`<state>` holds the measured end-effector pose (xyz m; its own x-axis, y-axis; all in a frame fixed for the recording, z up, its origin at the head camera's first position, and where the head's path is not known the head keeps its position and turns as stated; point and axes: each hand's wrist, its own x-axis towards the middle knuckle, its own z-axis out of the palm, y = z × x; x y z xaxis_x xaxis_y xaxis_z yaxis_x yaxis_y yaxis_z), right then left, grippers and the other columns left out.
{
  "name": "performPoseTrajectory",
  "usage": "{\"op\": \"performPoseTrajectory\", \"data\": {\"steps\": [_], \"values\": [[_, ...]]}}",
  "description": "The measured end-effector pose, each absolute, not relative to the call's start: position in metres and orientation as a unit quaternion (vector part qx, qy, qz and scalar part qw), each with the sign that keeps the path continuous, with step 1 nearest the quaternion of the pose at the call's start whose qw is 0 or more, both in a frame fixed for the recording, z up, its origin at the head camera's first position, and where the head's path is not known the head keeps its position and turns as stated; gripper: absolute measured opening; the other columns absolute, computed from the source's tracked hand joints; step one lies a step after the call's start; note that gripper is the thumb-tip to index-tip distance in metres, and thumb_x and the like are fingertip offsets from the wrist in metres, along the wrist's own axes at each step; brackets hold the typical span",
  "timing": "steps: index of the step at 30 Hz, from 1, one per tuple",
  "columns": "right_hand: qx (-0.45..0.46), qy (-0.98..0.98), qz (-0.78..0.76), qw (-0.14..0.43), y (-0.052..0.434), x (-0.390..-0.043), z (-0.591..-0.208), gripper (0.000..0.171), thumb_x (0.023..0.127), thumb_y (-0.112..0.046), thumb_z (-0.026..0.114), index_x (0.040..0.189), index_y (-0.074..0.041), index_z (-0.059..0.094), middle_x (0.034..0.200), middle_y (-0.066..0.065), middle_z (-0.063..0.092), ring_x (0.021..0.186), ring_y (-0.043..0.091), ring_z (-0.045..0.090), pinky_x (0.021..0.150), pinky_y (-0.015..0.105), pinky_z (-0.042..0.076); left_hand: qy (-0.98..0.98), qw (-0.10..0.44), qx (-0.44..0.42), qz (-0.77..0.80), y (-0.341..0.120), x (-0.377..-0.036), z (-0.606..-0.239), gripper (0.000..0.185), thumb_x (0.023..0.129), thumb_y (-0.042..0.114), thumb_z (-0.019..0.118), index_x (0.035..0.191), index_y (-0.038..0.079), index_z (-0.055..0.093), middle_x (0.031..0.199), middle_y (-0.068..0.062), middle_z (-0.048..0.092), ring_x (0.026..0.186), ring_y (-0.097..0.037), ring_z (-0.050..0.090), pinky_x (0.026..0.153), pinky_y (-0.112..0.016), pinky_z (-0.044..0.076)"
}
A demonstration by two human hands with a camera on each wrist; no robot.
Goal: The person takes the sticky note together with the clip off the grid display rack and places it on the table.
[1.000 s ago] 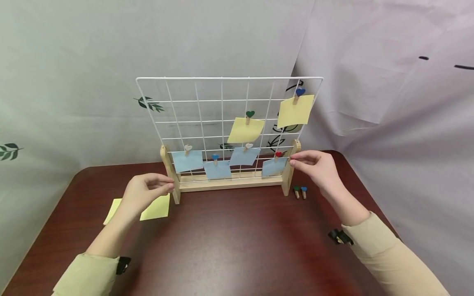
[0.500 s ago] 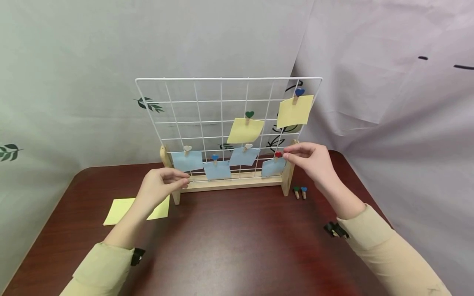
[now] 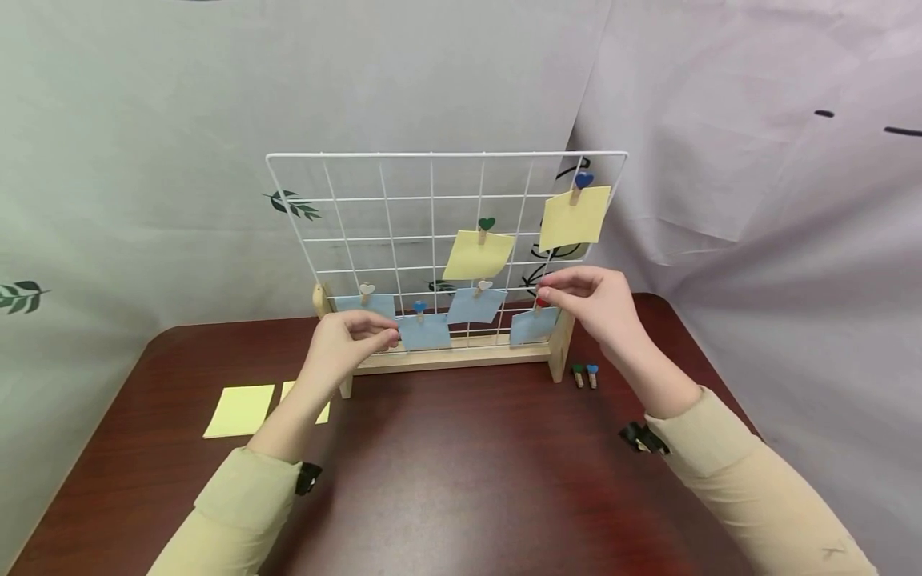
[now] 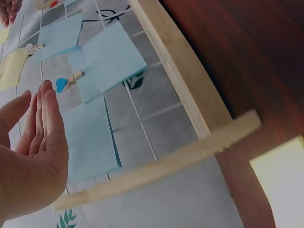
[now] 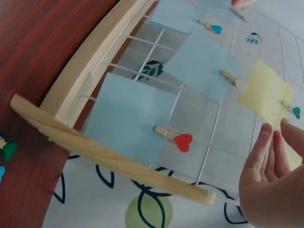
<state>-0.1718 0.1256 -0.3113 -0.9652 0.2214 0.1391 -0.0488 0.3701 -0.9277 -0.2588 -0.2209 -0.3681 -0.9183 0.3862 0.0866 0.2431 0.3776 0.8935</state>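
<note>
A white wire grid [image 3: 446, 154] stands in a wooden base [image 3: 454, 360], with blue and yellow notes clipped on it by heart-topped clothespins. My left hand [image 3: 353, 340] is in front of the lower left grid, near a blue note [image 3: 425, 331] and its blue-heart clothespin [image 4: 69, 81]. Its fingers are nearly straight, thumb apart, with nothing between them. My right hand [image 3: 594, 304] hovers before the lower right grid, overlapping the red-heart clothespin [image 5: 175, 137] in the head view. In the right wrist view its fingers are extended, holding nothing, apart from that clothespin and its blue note [image 5: 130, 114].
Two small clothespins, one green-hearted [image 3: 579, 376] and one blue-hearted [image 3: 592, 376], lie right of the base. On the left of the dark red table [image 3: 461, 480] lie yellow notes [image 3: 240, 411], partly behind my left forearm. A pale cloth [image 3: 180, 96] hangs behind.
My left hand has moved right, from beside the left wooden post to before the blue notes. My right hand has shifted left and slightly up. The notes and clothespins stay in place.
</note>
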Motion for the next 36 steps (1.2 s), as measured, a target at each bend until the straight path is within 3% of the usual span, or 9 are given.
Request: {"op": "performPoseTrajectory", "data": {"steps": [8,12,21,25,31,36], "values": [[-0.027,-0.796,0.589,0.135,0.114,-0.180,-0.308,0.026,0.094,-0.008,0.081,0.114,0.008,0.076,0.085,-0.022,0.077,0.074,0.001,0.075,0.078,0.020,0.062,0.800,0.050,0.180,0.570,-0.199,-0.263,-0.364,0.021,0.097,0.009,0.077,0.112,-0.006,0.078,0.103,-0.023,0.081,0.076,0.002,0.076,0.076,-0.017,0.062],[-0.027,-0.797,0.586,0.143,0.109,-0.181,-0.305,0.026,0.094,-0.010,0.082,0.114,0.007,0.077,0.084,-0.025,0.077,0.078,0.000,0.075,0.076,0.020,0.061,0.778,0.046,0.172,0.602,-0.188,-0.263,-0.364,0.021,0.097,0.005,0.076,0.114,-0.009,0.077,0.104,-0.024,0.081,0.076,0.007,0.074,0.076,-0.016,0.062],[-0.021,-0.794,0.582,0.176,0.100,-0.185,-0.298,0.026,0.094,-0.015,0.082,0.113,0.003,0.079,0.089,-0.016,0.080,0.084,0.003,0.074,0.074,0.019,0.060,0.745,0.016,0.175,0.643,-0.166,-0.263,-0.360,0.022,0.094,0.000,0.078,0.112,-0.012,0.076,0.103,-0.030,0.079,0.073,0.008,0.074,0.074,-0.013,0.061],[-0.016,-0.791,0.582,0.188,0.097,-0.188,-0.294,0.025,0.093,-0.012,0.082,0.113,0.004,0.079,0.085,-0.023,0.078,0.083,-0.002,0.074,0.073,0.017,0.060,0.742,0.008,0.178,0.647,-0.158,-0.264,-0.359,0.020,0.094,0.000,0.078,0.111,-0.010,0.077,0.103,-0.030,0.079,0.073,0.007,0.074,0.078,-0.015,0.062],[-0.004,-0.780,0.592,0.200,0.092,-0.193,-0.290,0.023,0.093,-0.010,0.082,0.111,0.005,0.079,0.084,-0.018,0.079,0.084,0.001,0.073,0.071,0.018,0.060,0.712,0.015,0.165,0.683,-0.146,-0.267,-0.360,0.021,0.095,-0.001,0.077,0.112,-0.013,0.076,0.104,-0.030,0.079,0.075,0.003,0.076,0.081,-0.022,0.065],[-0.004,-0.774,0.600,0.203,0.090,-0.195,-0.288,0.024,0.094,-0.009,0.081,0.113,0.007,0.078,0.083,-0.022,0.077,0.085,0.001,0.074,0.079,0.017,0.059,0.670,0.023,0.142,0.728,-0.138,-0.268,-0.362,0.022,0.095,-0.005,0.075,0.114,-0.016,0.074,0.094,-0.017,0.082,0.075,-0.002,0.078,0.082,-0.025,0.066]]}}
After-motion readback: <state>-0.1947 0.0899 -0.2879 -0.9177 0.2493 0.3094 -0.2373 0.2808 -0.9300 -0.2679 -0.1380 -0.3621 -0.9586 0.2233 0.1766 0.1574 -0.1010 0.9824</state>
